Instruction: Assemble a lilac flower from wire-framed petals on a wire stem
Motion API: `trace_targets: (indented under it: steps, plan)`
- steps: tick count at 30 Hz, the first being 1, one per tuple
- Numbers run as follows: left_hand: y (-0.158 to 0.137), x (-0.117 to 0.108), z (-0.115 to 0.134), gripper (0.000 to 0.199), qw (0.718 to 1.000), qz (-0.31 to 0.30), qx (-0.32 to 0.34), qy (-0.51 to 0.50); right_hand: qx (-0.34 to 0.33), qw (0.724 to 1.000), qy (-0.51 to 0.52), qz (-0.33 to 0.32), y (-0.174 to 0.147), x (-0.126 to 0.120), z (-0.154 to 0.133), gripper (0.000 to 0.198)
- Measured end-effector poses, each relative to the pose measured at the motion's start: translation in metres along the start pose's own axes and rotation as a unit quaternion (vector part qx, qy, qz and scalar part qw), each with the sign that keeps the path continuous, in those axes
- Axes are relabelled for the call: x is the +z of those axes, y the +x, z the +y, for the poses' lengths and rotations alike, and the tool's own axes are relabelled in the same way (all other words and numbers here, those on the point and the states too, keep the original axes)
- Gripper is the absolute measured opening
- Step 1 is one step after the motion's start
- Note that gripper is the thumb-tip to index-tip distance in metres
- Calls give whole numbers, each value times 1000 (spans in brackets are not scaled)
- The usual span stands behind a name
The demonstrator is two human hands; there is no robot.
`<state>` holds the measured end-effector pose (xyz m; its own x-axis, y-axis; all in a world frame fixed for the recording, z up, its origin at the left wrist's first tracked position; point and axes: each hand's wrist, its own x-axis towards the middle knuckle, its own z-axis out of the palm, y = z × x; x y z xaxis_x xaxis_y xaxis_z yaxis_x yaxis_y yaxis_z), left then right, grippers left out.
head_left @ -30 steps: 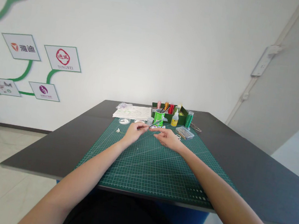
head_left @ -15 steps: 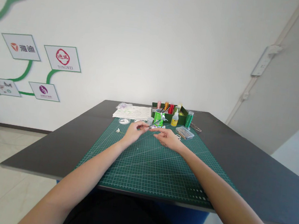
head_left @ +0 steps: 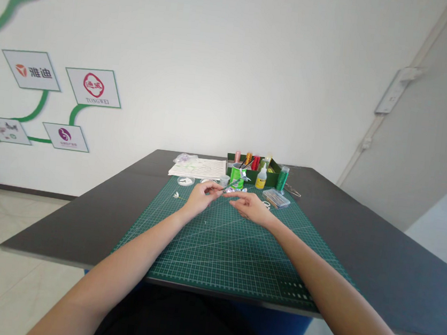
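Note:
My left hand (head_left: pixel 204 193) is closed in a pinch on a thin dark green stem (head_left: pixel 230 185), held over the back part of the cutting mat. The stem slants up to the right, and a small silvery-white flower (head_left: pixel 244 174) shows at its upper end, in front of a green can (head_left: pixel 237 175). My right hand (head_left: pixel 252 207) has its index finger stretched out to the left, its tip at the stem's lower end beside my left fingertips. The thumb sits apart below it and the other fingers curl under. No thread can be made out between the hands.
A green cutting mat (head_left: pixel 217 253) covers the table's middle. Behind my hands stand a yellow glue bottle (head_left: pixel 261 179), a green tube (head_left: pixel 282 178) and a box (head_left: pixel 272 179) of thread spools. White sheets (head_left: pixel 203 168), small dishes (head_left: pixel 185 181), a clear case (head_left: pixel 276 198) and a white flower (head_left: pixel 176 195) lie around.

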<state>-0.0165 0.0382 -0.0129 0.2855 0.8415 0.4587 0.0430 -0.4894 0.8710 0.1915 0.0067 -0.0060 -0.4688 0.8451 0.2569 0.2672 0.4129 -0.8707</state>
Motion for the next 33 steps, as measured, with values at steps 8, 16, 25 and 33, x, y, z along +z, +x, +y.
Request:
trace_targets:
  steps: [8,16,25,33]
  plan:
    - [0,0,0,27,1000,0,-9,-2,4,1000,0,0,0,0,-1,50]
    - [-1,2,3,28,1000,0,-19,-3,5,1000,0,-1,-1,0,-3,49]
    - [1,0,-1,32,1000,1,-17,13,10,1000,-11,3,-1,-1,-5,46]
    - [0,0,5,32,1000,-2,-13,-5,2,1000,1,4,1,0,-3,46]
